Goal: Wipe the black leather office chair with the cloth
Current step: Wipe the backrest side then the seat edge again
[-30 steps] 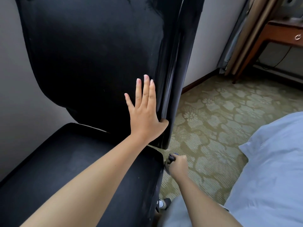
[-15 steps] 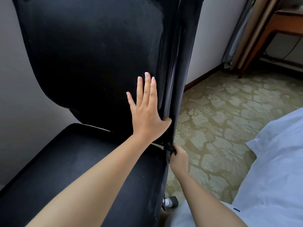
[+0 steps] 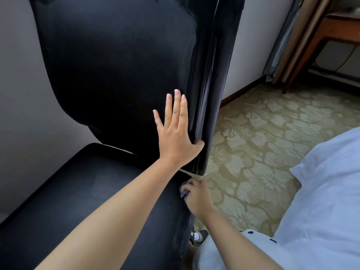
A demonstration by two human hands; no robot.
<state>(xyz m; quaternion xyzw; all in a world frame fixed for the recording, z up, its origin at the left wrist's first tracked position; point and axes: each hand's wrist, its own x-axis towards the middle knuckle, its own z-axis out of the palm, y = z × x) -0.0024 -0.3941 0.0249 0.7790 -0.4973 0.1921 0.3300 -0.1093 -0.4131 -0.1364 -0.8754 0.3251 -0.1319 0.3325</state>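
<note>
The black leather office chair (image 3: pixel 116 65) fills the left of the head view, tall backrest upright and seat (image 3: pixel 78 191) below. My left hand (image 3: pixel 176 133) lies flat on the lower right of the backrest, fingers straight and pointing up, thumb hooked around its right edge. My right hand (image 3: pixel 196 195) is lower, at the seat's right edge just under the backrest's bottom corner. Its fingers are curled round a small dark grey cloth (image 3: pixel 184 190), mostly hidden in the fist and pressed to the seat's side.
A grey wall stands behind the chair. Patterned green carpet (image 3: pixel 253 143) spreads to the right. A white bed sheet (image 3: pixel 327 201) fills the lower right. A wooden desk (image 3: pixel 335 30) and curtains stand at the far right. A shoe (image 3: pixel 196 236) shows beside the chair's base.
My right hand with the cloth rose to the backrest's bottom corner, then dropped back to the seat's right edge. My left hand stayed flat on the backrest.
</note>
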